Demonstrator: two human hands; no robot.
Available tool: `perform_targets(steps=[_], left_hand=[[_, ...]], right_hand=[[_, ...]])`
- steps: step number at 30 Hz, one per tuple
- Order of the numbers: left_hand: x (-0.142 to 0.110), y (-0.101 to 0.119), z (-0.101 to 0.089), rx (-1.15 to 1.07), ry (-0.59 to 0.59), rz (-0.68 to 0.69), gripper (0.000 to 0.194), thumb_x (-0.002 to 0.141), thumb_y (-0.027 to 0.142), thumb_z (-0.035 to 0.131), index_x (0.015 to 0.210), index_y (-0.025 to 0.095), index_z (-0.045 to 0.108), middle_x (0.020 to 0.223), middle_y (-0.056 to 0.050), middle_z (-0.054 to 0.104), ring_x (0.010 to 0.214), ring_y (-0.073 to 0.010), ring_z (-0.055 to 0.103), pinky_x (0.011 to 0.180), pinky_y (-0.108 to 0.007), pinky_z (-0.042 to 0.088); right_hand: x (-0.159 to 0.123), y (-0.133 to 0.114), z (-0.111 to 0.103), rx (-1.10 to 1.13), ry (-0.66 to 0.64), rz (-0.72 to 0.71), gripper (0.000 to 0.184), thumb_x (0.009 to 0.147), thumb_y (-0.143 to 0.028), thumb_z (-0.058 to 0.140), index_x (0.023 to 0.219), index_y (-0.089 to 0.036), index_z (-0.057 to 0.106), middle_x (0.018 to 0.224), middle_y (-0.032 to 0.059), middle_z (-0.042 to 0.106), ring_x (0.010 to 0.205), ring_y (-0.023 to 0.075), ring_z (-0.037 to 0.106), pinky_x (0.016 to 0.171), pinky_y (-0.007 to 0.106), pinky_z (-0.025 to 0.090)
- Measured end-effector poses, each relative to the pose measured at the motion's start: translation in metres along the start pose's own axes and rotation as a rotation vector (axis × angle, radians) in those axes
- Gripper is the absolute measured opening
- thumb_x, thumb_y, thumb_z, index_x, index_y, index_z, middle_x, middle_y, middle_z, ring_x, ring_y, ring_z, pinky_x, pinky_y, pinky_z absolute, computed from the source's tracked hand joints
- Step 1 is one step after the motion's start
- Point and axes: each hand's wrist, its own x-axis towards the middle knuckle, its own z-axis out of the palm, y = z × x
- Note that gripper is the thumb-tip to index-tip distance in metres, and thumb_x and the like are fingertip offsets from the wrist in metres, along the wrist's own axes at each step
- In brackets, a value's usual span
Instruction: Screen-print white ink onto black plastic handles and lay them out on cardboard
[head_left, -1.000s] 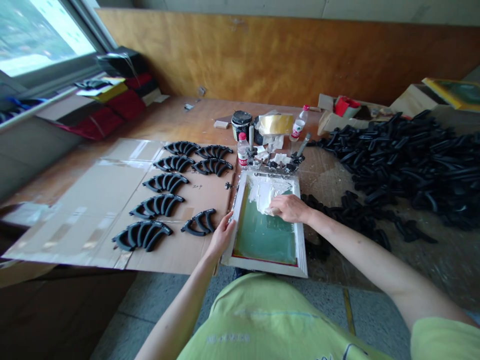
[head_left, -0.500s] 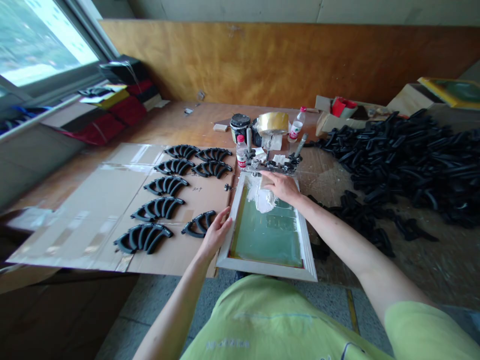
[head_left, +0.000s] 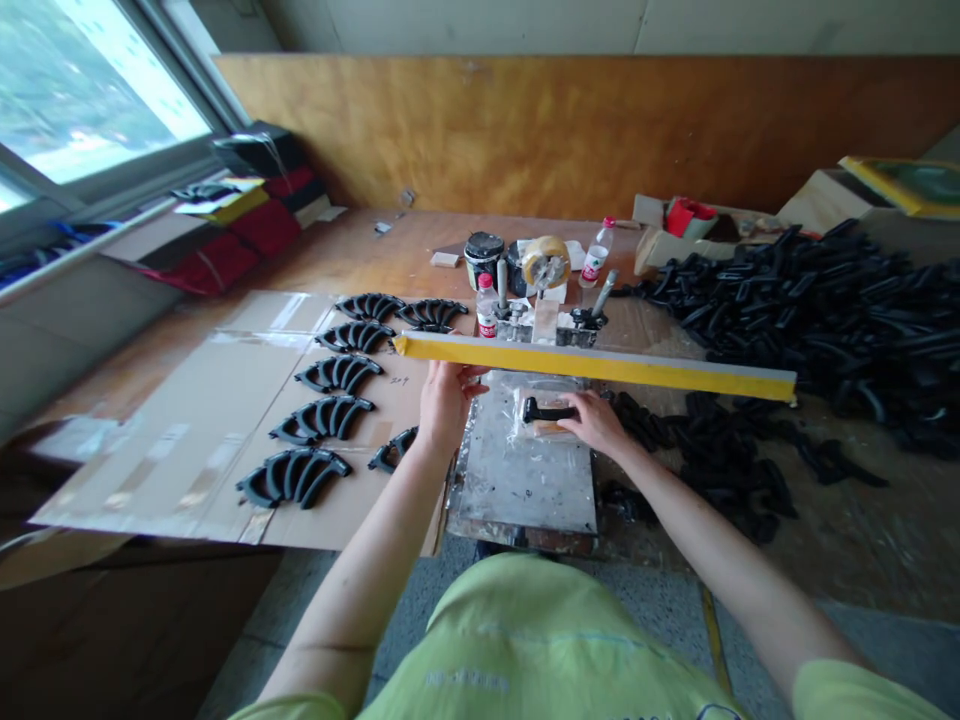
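Observation:
The screen-printing frame (head_left: 600, 368) is tilted up and seen edge-on as a long bar with yellow tape along it. My left hand (head_left: 444, 405) is closed on its left part from below. Under it lies a scuffed metal base plate (head_left: 525, 480). A small black curved plastic piece (head_left: 546, 411) rests on a pale block on that plate. The fingers of my right hand (head_left: 596, 420) pinch this piece at its right end. Behind the frame stands the hinge clamp (head_left: 589, 318), partly hidden.
Fanned rows of black pieces (head_left: 292, 478) lie on cardboard (head_left: 210, 400) at the left. A big heap of black pieces (head_left: 810, 320) covers the right side. Behind the clamp stand a tape roll (head_left: 546, 262), a paint tub (head_left: 484, 258) and two bottles (head_left: 596, 255).
The frame has swung up from lying flat, baring the plate and the black piece. My right hand has left the far end of the screen and moved down to the piece.

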Motion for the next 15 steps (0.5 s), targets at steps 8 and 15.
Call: perform_targets(steps=[8, 15], left_hand=[[-0.075, -0.112, -0.031, 0.007, -0.096, -0.660, 0.045, 0.083, 0.056, 0.056, 0.104, 0.017, 0.060, 0.105, -0.013, 0.070, 0.085, -0.0217, 0.070, 0.055, -0.024, 0.053], [-0.085, -0.123, -0.177, 0.319, 0.448, -0.547, 0.044, 0.092, 0.047, 0.033, 0.093, 0.015, 0.064, 0.089, -0.012, 0.073, 0.075, -0.0189, 0.070, 0.053, -0.024, 0.050]], right_hand=[[-0.040, -0.108, 0.011, -0.040, -0.033, -0.342, 0.017, 0.092, -0.026, 0.052, 0.101, -0.023, 0.066, 0.091, 0.0064, 0.062, 0.095, 0.0214, 0.053, 0.086, 0.035, 0.043], [-0.063, 0.021, -0.001, -0.250, 0.101, 0.214, 0.019, 0.088, -0.015, 0.052, 0.102, -0.019, 0.064, 0.097, 0.0104, 0.063, 0.095, 0.0232, 0.056, 0.084, 0.036, 0.045]])
